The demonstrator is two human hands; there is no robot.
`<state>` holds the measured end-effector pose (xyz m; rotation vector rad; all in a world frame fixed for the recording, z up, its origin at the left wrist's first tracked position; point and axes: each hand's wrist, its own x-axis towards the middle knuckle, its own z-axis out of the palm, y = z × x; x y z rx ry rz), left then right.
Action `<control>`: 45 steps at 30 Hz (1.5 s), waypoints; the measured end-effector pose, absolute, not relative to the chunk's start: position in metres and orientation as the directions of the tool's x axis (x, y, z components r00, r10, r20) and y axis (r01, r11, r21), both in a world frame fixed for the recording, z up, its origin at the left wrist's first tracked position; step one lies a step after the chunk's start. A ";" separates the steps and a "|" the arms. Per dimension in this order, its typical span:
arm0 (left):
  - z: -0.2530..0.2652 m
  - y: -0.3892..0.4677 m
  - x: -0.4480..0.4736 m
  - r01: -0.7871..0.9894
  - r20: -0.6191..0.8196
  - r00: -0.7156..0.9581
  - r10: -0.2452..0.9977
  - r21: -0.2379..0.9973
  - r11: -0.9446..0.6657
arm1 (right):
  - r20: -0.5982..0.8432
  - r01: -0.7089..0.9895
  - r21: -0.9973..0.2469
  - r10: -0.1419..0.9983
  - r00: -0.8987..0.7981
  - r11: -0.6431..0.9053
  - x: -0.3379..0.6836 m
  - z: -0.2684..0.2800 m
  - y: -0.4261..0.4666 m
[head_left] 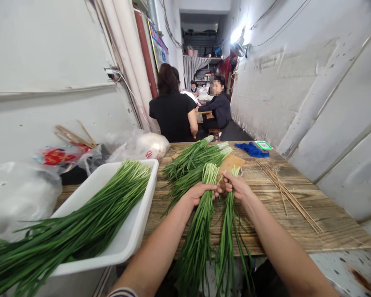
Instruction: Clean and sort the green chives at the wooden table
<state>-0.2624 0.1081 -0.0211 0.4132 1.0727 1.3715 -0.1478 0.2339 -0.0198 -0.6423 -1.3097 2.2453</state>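
Observation:
My left hand (204, 193) is closed around a thick bunch of garlic chives (200, 231), pale stem ends up and green leaves hanging past the table's near edge. Beside it, my right hand (235, 186) grips a thinner bunch of garlic chives (227, 235); a few loose leaves trail from it to the right. The two hands nearly meet, fingertips close together. Just beyond them, more bunches of chives (193, 163) lie on the table, partly over a tan board (233, 163). To the left, a white plastic tub (146, 214) holds a large heap of chives (111, 214).
Thin sticks (287, 192) lie on the wooden table (324, 214) at right. A blue cloth (252, 149) and a green QR-code card (264, 145) sit at its far edge. Plastic bags (136, 144) crowd the left. People (173, 111) sit beyond the table.

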 end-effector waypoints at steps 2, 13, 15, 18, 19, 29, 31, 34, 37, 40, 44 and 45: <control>-0.021 0.109 -0.263 -0.596 -0.393 -0.205 0.896 0.777 0.204 | -0.173 -0.172 -0.882 0.642 -0.747 -0.439 -0.147 -0.017 0.234; -0.020 0.110 -0.261 -0.550 -0.382 -0.277 0.882 0.815 0.180 | -0.144 -0.188 -0.898 0.671 -0.727 -0.397 -0.144 -0.012 0.237; -0.020 0.110 -0.261 -0.544 -0.372 -0.285 0.883 0.821 0.170 | -0.194 -0.160 -0.867 0.617 -0.763 -0.471 -0.143 -0.010 0.240; -0.021 0.110 -0.261 -0.532 -0.362 -0.284 0.888 0.830 0.168 | -0.251 -0.113 -0.799 0.498 -0.830 -0.591 -0.141 -0.004 0.246; -0.022 0.109 -0.262 -0.526 -0.357 -0.277 0.892 0.833 0.171 | -0.253 -0.108 -0.779 0.469 -0.846 -0.617 -0.140 -0.003 0.247; -0.029 0.111 -0.265 -0.512 -0.356 -0.219 0.909 0.835 0.203 | -0.256 -0.052 -0.729 0.342 -0.904 -0.683 -0.137 -0.005 0.253; -0.030 0.111 -0.266 -0.512 -0.362 -0.223 0.905 0.833 0.207 | -0.269 -0.065 -0.728 0.371 -0.889 -0.683 -0.138 -0.005 0.252; -0.030 0.112 -0.266 -0.509 -0.370 -0.235 0.899 0.834 0.211 | -0.272 -0.072 -0.721 0.377 -0.885 -0.689 -0.137 -0.005 0.252; -0.029 0.111 -0.266 -0.507 -0.377 -0.243 0.894 0.835 0.214 | -0.258 -0.102 -0.723 0.404 -0.878 -0.683 -0.135 -0.006 0.255; -0.026 0.110 -0.265 -0.517 -0.390 -0.255 0.885 0.829 0.216 | -0.245 -0.160 -0.716 0.459 -0.854 -0.679 -0.133 -0.006 0.261; -0.022 0.109 -0.262 -0.532 -0.415 -0.268 0.869 0.816 0.226 | -0.240 -0.224 -0.698 0.516 -0.822 -0.681 -0.129 -0.007 0.271; -0.021 0.109 -0.262 -0.532 -0.418 -0.271 0.867 0.816 0.227 | -0.243 -0.238 -0.695 0.533 -0.810 -0.678 -0.129 -0.007 0.274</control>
